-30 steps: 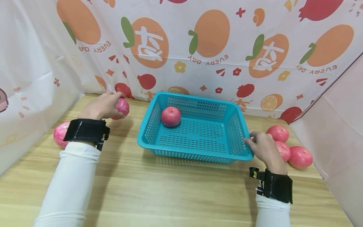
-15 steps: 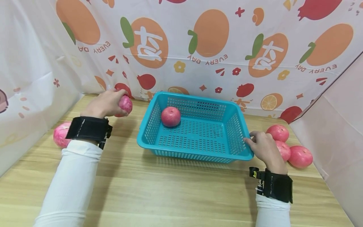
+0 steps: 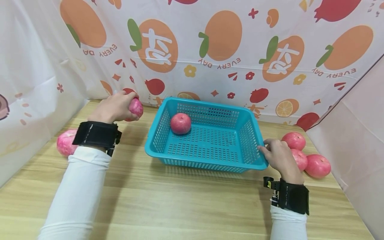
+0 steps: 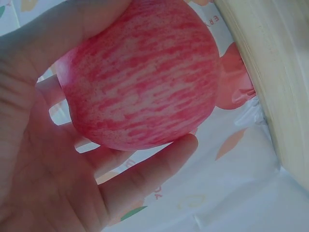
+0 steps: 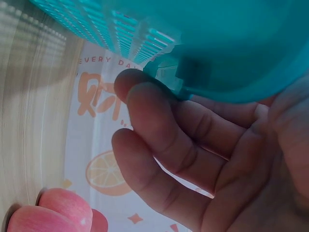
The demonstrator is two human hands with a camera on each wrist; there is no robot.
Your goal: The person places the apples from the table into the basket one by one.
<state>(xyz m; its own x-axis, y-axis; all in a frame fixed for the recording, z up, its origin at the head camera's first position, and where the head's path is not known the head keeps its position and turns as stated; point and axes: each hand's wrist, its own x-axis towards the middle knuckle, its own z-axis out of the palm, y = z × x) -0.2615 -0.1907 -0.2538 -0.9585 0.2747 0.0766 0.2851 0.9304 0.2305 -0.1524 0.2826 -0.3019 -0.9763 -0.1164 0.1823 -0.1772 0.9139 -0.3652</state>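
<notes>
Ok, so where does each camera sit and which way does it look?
Head: worn on the head, looking forward and down at the teal basket; left hand, right hand and white sleeves show.
Left wrist: worn there, facing the held apple; left palm and fingers show.
Right wrist: worn there, facing the basket; right palm and fingers show.
Shared: head and left wrist both show that apple; head and right wrist, that basket.

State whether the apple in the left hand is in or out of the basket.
Out: the left hand holds the apple to the left of the basket in the head view.
</notes>
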